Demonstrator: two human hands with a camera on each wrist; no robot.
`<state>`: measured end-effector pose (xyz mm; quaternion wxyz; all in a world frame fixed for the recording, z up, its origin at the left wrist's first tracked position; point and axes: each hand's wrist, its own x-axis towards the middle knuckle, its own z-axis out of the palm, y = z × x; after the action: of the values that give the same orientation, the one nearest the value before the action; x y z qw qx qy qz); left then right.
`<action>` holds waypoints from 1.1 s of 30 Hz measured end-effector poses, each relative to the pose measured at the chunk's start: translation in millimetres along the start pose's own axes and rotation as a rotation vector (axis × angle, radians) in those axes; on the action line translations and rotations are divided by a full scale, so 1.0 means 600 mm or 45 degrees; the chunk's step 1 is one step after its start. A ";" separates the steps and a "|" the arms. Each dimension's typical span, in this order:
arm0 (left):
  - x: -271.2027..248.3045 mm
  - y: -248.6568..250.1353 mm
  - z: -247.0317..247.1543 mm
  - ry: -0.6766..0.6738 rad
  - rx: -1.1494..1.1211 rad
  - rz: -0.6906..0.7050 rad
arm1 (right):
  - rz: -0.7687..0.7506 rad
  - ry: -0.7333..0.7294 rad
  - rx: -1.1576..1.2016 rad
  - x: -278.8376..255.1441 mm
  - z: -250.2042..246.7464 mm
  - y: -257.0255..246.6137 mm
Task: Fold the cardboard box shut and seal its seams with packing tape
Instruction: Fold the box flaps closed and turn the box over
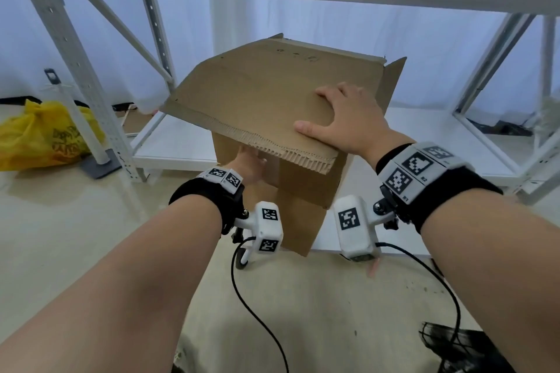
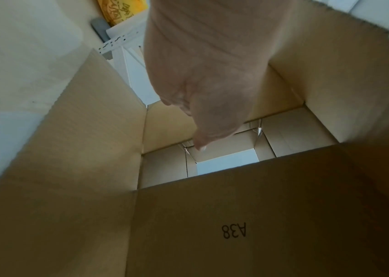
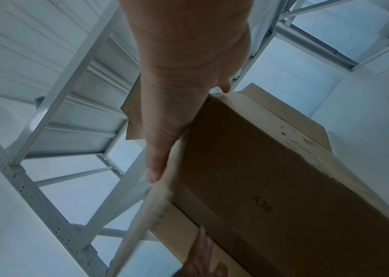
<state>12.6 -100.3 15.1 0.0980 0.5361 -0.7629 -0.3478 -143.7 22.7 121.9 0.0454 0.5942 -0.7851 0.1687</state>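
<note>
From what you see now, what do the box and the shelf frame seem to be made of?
The box looks like plain brown corrugated cardboard with a matt finish: fluting shows along its cut flap edge. The shelf frame seems to be white-painted metal, judging by its perforated uprights.

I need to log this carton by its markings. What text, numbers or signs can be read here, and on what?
"A38": printed on a cardboard box panel, seen upside down from the left wrist.
Yellow bag: dark print, too blurred to read.
Box top: faint pen marks, unreadable.
Wrist bands: square code patterns, no words.
</note>
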 end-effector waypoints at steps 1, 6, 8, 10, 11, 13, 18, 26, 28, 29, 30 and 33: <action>0.003 -0.001 0.001 -0.011 0.008 -0.001 | -0.006 0.027 -0.036 0.001 0.006 0.002; -0.012 -0.044 -0.004 -0.016 0.104 -0.026 | -0.020 0.180 -0.099 0.001 0.035 0.008; -0.025 -0.061 -0.018 0.035 0.062 -0.043 | -0.028 0.242 -0.146 0.001 0.044 0.010; -0.038 -0.075 -0.032 0.123 0.000 -0.017 | -0.013 0.281 -0.238 0.002 0.055 0.011; -0.046 -0.078 -0.038 0.194 -0.047 0.011 | 0.000 0.298 -0.291 0.002 0.060 0.010; -0.061 -0.081 -0.047 0.340 -0.103 0.059 | 0.017 0.338 -0.355 0.003 0.065 0.008; -0.076 -0.039 -0.048 0.408 -0.011 0.341 | 0.015 0.351 -0.294 0.009 0.061 0.003; -0.038 0.085 0.017 0.248 0.079 0.532 | -0.099 0.308 0.004 -0.005 0.041 0.037; -0.026 0.085 0.030 0.211 -0.010 0.516 | -0.069 0.307 0.051 -0.006 0.033 0.056; -0.024 0.080 0.035 0.199 -0.031 0.492 | -0.047 0.314 0.044 -0.007 0.032 0.061; -0.021 0.073 0.039 0.190 -0.053 0.479 | -0.018 0.329 0.035 -0.007 0.035 0.063; -0.024 0.048 0.039 0.182 -0.137 0.356 | 0.111 0.370 0.064 -0.006 0.066 0.049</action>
<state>-15.8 -72.4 19.2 0.2282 0.4420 -0.8014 -0.3322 -165.2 20.4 77.7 0.1361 0.5297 -0.7910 0.2744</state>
